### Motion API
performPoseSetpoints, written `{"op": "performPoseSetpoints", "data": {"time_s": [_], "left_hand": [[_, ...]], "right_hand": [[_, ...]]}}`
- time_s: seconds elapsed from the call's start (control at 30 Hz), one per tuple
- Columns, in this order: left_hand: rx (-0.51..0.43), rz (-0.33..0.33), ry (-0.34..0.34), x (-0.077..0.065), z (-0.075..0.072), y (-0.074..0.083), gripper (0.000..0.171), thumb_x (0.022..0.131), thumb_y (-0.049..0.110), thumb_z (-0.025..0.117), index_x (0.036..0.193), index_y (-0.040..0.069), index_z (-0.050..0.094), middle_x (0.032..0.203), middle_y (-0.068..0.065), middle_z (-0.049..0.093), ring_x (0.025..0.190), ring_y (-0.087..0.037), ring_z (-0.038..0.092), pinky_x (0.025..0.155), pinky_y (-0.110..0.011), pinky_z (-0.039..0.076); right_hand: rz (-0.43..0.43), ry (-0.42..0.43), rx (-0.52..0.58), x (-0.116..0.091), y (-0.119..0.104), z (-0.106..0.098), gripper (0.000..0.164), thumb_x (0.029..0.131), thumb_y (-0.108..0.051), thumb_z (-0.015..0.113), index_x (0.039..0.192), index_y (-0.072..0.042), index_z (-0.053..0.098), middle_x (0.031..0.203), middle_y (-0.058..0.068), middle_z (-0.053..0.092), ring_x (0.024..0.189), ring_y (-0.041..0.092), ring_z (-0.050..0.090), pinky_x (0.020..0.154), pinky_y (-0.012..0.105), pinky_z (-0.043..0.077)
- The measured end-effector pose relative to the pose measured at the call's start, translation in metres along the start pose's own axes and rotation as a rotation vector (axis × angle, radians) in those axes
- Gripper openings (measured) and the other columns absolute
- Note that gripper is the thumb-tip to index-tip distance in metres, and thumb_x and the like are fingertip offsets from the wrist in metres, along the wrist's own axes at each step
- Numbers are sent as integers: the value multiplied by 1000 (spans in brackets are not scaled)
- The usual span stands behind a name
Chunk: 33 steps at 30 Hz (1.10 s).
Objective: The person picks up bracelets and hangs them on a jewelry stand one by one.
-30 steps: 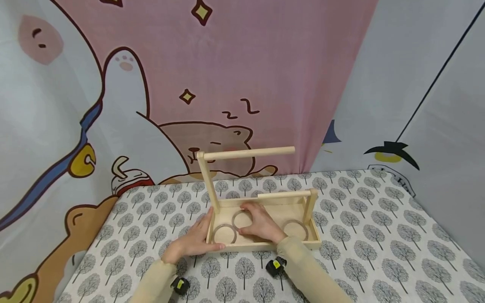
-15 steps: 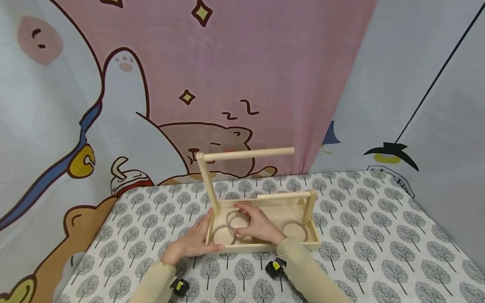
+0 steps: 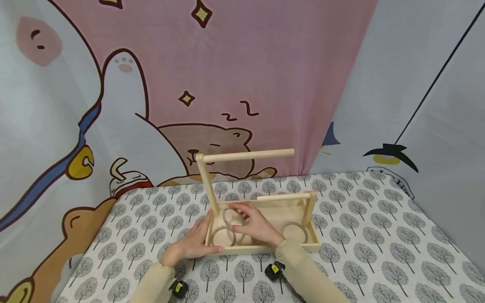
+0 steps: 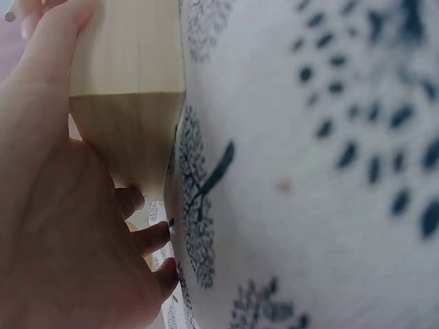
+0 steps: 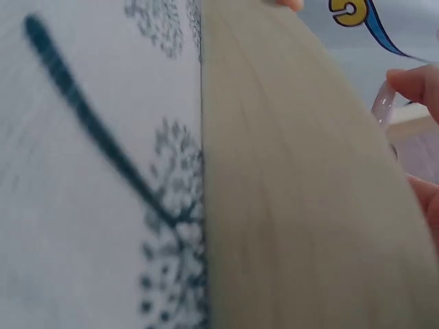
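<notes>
In the head view, my right hand [image 3: 257, 225] pinches a translucent pale bangle [image 3: 224, 216] between thumb and fingers, tilted up over the left part of a wooden bracelet stand [image 3: 265, 249]. A second bangle [image 3: 234, 237] lies in the tray's front left corner, right below the held one. Toward the right end lies a third bangle [image 3: 306, 233]. My left hand [image 3: 195, 240] grips the tray's front left corner, thumb along the front wall and fingers along the left side. The right wrist view shows the edge of the held bangle [image 5: 384, 106] at a fingertip.
A tall post [image 3: 206, 181] at the tray's left carries a long bar [image 3: 248, 155] reaching right. From the shorter right post [image 3: 309, 208], a low bar [image 3: 284, 196] reaches left behind my right hand. The tree-print cloth [image 3: 363, 252] lies underneath; a cartoon curtain [image 3: 280, 84] hangs behind.
My right hand has moved left with the bangle, which is now tilted more upright above the front left one. The left hand and the stand stay in place.
</notes>
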<state>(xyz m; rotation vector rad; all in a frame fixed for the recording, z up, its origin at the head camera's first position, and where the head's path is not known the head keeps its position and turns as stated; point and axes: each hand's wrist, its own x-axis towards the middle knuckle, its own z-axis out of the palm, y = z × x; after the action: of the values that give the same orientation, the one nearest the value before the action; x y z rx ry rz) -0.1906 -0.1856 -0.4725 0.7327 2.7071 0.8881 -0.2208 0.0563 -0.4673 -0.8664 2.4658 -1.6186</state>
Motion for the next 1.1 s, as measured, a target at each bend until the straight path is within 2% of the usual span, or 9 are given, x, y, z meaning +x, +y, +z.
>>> {"op": "performPoseSetpoints", "data": {"time_s": [0.23,0.43,0.57,0.77,0.9,1.1], "left_hand": [[-2,-16,-27,2,0,1,117,82,55,69,152,-3,-4,153,-31,16,136,-52,20,102,-71,23],[4,-20,-21,2,1,0,117,82,56,69,152,-2,-4,153,-31,15,137,-51,20,103,-70,22],[0,-12,-16,1,0,0,117,82,56,69,153,0,-5,154,-31,14,137,-51,20,103,-70,21],[-6,-20,-15,0,1,1,116,82,57,69,154,6,-6,155,-27,12,137,-51,19,102,-72,22],[-13,-23,-12,-2,1,1,115,82,56,69,154,5,-4,155,-28,12,136,-52,20,101,-73,22],[-20,-22,-20,0,1,0,115,83,53,69,153,1,-5,154,-31,13,136,-52,20,103,-71,20]], "right_hand": [[-65,-28,11,1,-14,1,68,79,-21,78,139,-7,51,121,15,49,103,36,52,83,38,51],[-100,-53,-20,2,-29,1,69,81,-30,78,141,-12,50,124,6,50,107,25,51,89,44,47],[-122,-82,-13,4,-40,-1,70,80,-30,79,140,-11,51,127,5,50,109,26,51,91,48,46],[-155,-109,-22,9,-58,-7,69,78,-23,81,140,-14,52,129,1,49,112,20,51,93,44,47],[-201,-113,-76,10,-69,-15,69,78,-24,81,140,-15,52,129,1,49,112,19,52,94,40,45],[-262,-119,-94,11,-79,-28,72,77,-27,81,141,-17,51,127,3,50,110,19,52,92,40,46]]}}
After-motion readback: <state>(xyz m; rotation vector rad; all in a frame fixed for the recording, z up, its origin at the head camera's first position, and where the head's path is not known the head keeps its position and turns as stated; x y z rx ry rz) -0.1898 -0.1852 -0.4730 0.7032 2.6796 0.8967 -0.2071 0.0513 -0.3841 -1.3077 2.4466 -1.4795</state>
